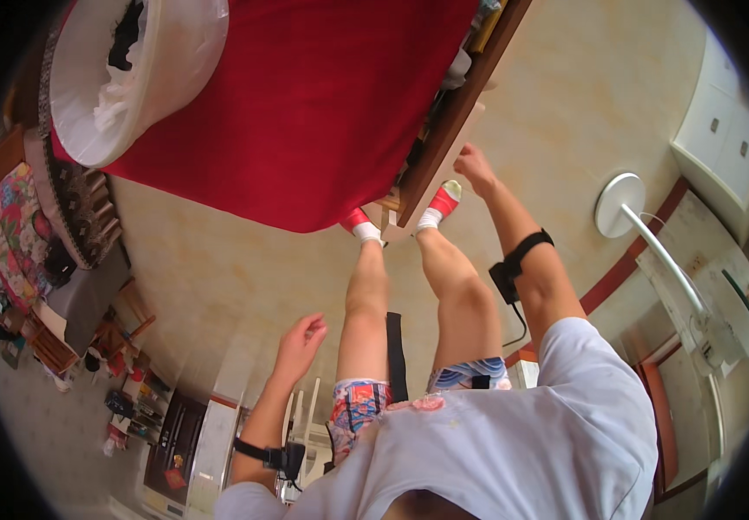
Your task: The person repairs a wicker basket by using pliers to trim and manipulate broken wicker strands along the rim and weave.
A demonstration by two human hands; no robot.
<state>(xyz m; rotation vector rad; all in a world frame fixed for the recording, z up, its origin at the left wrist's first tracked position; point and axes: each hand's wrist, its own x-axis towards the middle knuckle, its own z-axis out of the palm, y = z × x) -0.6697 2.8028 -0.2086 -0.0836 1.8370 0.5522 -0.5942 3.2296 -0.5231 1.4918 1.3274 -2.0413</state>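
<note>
My right hand (476,169) is at the pale front of an open drawer (446,173), its fingers curled against the outer face. What exactly the fingertips grip there is hidden. The drawer has a brown wooden rim, and several small things lie inside it, partly covered by a red cloth (296,95) that hangs from above. My left hand (301,348) hangs in the air beside my left knee, loosely bent, with nothing in it. It is well away from the drawer.
A whitish bin (166,78) with crumpled paper stands on the red cloth at the upper left. My feet are beside the drawer's near corner. At the right are a white lamp (620,205) and a white cabinet (721,130). A flowered cloth (19,230) lies far left.
</note>
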